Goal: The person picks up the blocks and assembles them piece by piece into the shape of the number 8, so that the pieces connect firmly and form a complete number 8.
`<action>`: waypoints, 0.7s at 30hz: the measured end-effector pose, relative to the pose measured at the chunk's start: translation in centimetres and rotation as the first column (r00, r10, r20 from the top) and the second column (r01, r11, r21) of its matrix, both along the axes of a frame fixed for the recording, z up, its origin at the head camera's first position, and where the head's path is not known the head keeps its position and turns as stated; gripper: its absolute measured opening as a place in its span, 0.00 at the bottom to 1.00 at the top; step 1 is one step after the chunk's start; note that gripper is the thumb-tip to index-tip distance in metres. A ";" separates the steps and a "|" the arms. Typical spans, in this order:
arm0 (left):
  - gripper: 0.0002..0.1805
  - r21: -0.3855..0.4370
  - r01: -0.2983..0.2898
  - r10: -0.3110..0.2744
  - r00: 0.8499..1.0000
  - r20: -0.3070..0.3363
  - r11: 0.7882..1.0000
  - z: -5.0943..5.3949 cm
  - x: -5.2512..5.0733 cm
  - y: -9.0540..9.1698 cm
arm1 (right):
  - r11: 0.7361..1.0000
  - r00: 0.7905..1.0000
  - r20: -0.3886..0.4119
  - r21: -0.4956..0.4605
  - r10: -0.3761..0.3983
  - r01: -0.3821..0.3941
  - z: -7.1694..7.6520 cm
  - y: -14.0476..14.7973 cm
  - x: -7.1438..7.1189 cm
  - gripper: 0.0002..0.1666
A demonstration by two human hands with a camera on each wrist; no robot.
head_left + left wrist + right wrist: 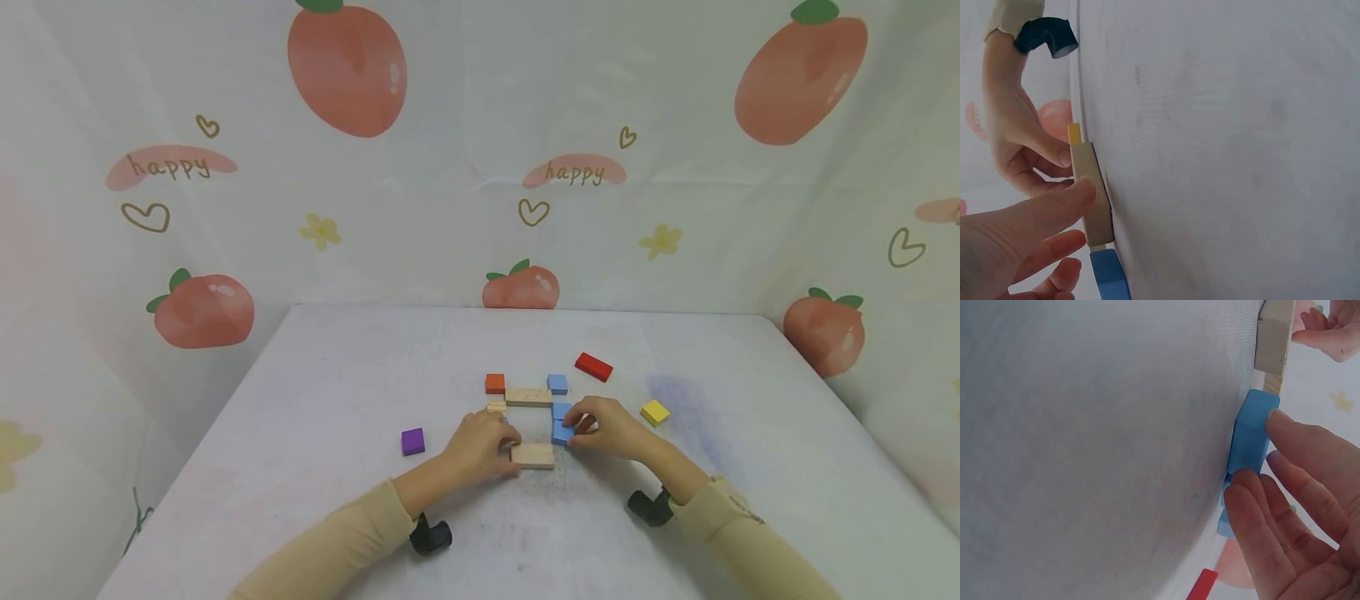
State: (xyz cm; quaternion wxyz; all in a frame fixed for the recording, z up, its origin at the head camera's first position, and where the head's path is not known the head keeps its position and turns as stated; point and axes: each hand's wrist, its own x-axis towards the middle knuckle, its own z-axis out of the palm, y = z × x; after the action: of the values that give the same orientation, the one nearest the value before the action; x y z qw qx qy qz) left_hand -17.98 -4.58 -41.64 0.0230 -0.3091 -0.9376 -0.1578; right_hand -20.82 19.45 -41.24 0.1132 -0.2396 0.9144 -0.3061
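Observation:
My left hand (476, 450) is at the left end of the nearest wooden block (532, 455). In the left wrist view its thumb (1079, 195) lies on that wooden block (1094, 194), with the fingers bent behind the end; a blue block (1110, 275) stands beside it. My right hand (611, 427) pinches the near blue block (562, 432) between thumb and fingers. That blue block (1252, 434) fills the gap of the right hand (1304, 512) in the right wrist view. Another blue block (561, 411) adjoins it. My left hand partly hides the left column.
Behind, a wooden block (528, 397) lies between an orange block (495, 383) and a light-blue block (557, 384). Around them lie a red block (594, 367), a yellow block (655, 412) and a purple block (412, 442). A patterned curtain (450, 208) hangs behind the table.

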 end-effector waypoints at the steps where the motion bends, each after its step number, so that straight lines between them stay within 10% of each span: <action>1: 0.17 0.000 -0.001 0.001 1.000 0.002 1.000 0.0 0.0 -0.1 | 1.000 1.000 0.002 0.000 -0.004 0.004 0.0 0.0 0.0 0.13; 21: 0.14 -0.021 0.010 -0.010 1.000 -0.026 1.000 0.4 -0.5 0.1 | 1.000 1.000 -0.002 -0.011 0.003 -0.003 0.0 0.1 0.0 0.14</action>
State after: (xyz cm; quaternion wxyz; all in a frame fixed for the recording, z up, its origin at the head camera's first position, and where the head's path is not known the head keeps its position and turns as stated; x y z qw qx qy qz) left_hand -18.52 -4.47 -41.21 0.0315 -0.3161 -0.9372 -0.1441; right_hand -20.86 19.53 -41.25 0.1115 -0.2418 0.9125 -0.3106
